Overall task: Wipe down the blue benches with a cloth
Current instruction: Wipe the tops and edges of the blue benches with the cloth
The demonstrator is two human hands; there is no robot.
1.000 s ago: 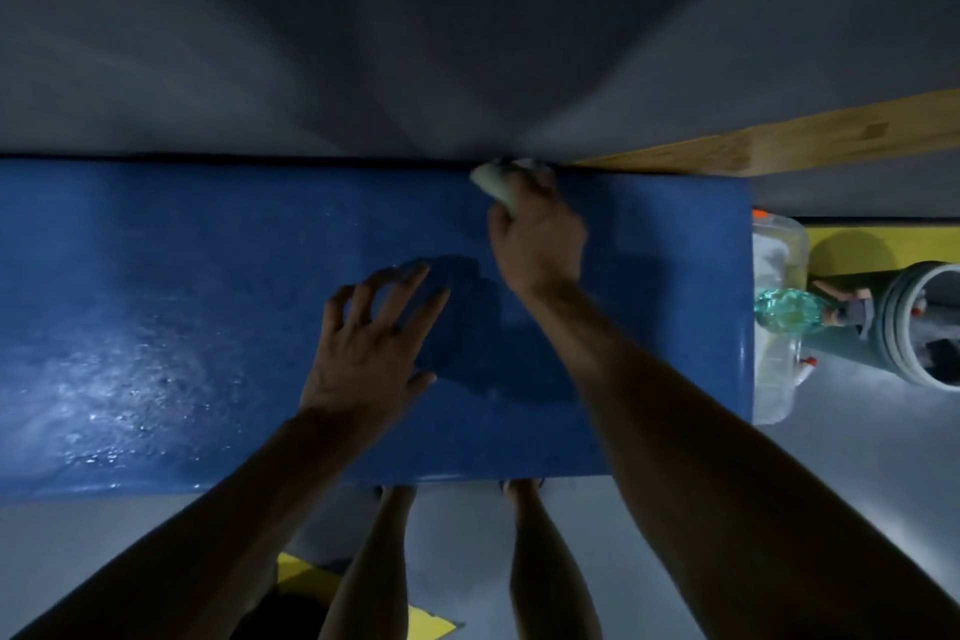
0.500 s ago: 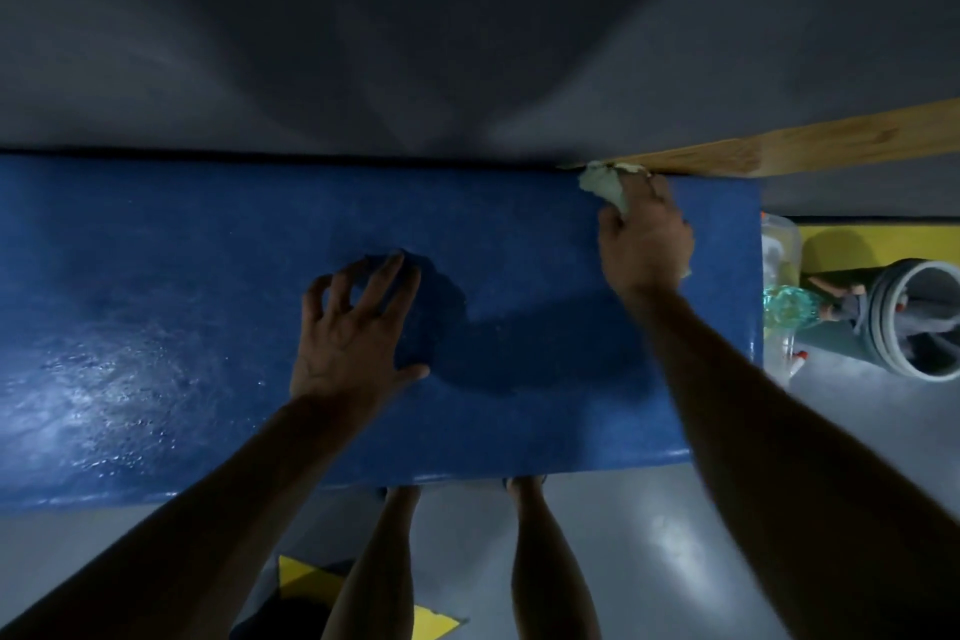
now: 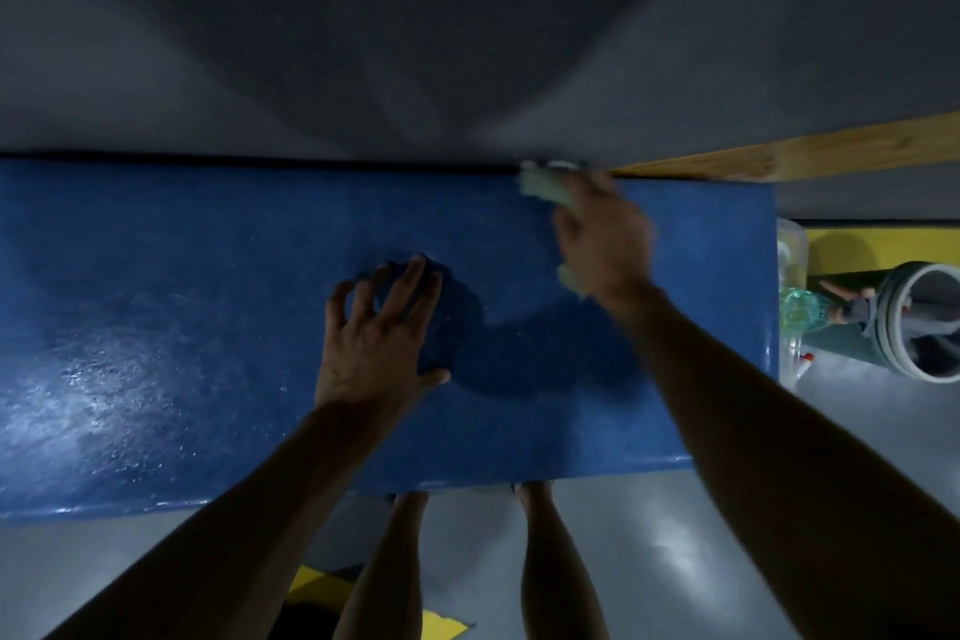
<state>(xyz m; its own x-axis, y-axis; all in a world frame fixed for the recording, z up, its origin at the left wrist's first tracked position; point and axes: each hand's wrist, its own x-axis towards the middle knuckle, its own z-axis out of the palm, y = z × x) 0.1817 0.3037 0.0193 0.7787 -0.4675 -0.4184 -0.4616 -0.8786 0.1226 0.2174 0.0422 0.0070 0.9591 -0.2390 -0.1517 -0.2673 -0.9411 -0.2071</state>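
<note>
A blue bench (image 3: 182, 276) runs across the view against a grey wall. My left hand (image 3: 376, 343) rests on its middle with fingers spread. My right hand (image 3: 602, 234) presses a pale green cloth (image 3: 537, 185) onto the bench near its back edge, toward the right end. The cloth sticks out past my fingertips and under my palm; the hand is motion-blurred. The left part of the bench shines wet.
A wooden plank (image 3: 805, 156) runs along the wall at the right. Past the bench's right end stand a clear plastic container (image 3: 792, 244), a green spray bottle (image 3: 805, 312) and a grey pipe (image 3: 914, 322). My legs (image 3: 540, 551) stand on the grey floor below.
My right hand has slid the cloth leftward along the back edge, after sweeping right half a second before. The left hand stays planted on the bench.
</note>
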